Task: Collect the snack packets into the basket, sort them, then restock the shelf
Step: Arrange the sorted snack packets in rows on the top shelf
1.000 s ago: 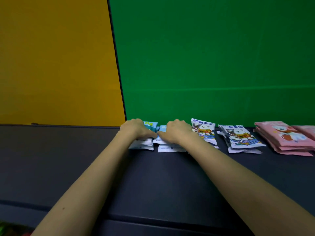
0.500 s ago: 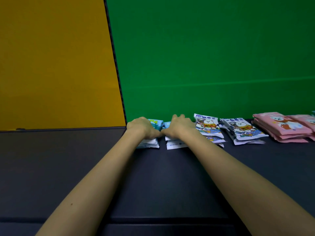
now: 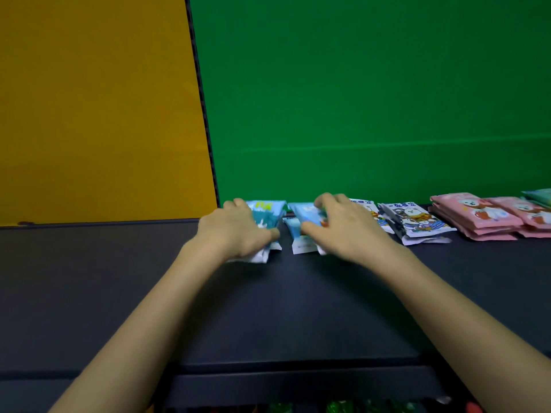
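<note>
Two small stacks of blue snack packets lie side by side at the back of the dark shelf [image 3: 268, 308]. My left hand [image 3: 238, 231] covers the left blue stack [image 3: 267, 214], fingers curled over its far left side and thumb at its front corner. My right hand [image 3: 346, 228] holds the right, lighter blue stack [image 3: 305, 219], with the thumb on its left edge and the fingers arched over its top. Both stacks rest on the shelf, partly hidden under my hands.
To the right stand stacks of white-and-navy cartoon packets [image 3: 417, 219], then pink packets [image 3: 477, 216], and a teal packet [image 3: 539, 196] at the frame edge. A green wall and a yellow wall close the back. Green wrappers [image 3: 337, 408] show below the shelf's front edge.
My hands have drawn slightly apart and shifted their hold, so more of the two blue stacks' tops shows between them. The view has tilted a little.
</note>
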Demonstrator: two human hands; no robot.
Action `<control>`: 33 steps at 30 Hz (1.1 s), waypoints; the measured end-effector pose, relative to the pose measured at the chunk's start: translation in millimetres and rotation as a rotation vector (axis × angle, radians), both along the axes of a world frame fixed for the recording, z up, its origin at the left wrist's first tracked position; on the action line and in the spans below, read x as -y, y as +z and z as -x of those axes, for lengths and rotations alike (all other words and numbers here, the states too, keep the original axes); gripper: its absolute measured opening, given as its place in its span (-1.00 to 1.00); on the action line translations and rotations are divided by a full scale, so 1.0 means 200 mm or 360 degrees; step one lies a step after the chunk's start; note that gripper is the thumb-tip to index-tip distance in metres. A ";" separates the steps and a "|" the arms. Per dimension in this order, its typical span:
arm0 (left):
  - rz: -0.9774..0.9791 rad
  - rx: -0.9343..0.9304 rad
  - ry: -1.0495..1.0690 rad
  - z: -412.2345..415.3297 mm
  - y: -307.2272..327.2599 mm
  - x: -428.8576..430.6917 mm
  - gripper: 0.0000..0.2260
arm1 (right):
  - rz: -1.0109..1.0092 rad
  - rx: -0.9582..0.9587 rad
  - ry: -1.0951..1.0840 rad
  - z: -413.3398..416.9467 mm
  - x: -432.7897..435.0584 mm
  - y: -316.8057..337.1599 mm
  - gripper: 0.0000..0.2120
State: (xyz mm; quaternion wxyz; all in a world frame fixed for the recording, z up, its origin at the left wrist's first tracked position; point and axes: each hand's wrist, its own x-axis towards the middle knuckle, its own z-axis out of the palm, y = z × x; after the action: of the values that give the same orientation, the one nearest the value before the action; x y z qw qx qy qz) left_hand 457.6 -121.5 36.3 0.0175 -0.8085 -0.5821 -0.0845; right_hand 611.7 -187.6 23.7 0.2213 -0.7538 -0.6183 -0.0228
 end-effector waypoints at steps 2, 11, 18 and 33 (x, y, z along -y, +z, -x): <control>0.0082 -0.0127 -0.0046 0.03 -0.07 0.10 -0.26 | 0.0211 0.0043 0.0040 0.02 0.10 -0.08 -0.46; 0.0050 -0.0284 -0.0147 0.05 -0.21 0.20 -0.19 | 0.0577 -0.0045 0.0313 0.00 0.21 -0.23 -0.28; 0.0011 -0.0295 -0.0057 0.00 -0.22 0.20 -0.26 | 0.0470 0.0085 0.0247 0.05 0.23 -0.27 -0.34; 0.0276 0.0024 -0.0235 0.01 -0.26 0.20 -0.26 | 0.0582 0.0007 0.0281 0.06 0.24 -0.24 -0.23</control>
State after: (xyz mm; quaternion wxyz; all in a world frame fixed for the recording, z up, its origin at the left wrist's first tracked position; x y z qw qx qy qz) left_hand 455.7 -161.0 -15.2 -0.0631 -0.8470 -0.5262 -0.0411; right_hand 598.9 -235.8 -24.6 0.0804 -0.7243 -0.6762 0.1076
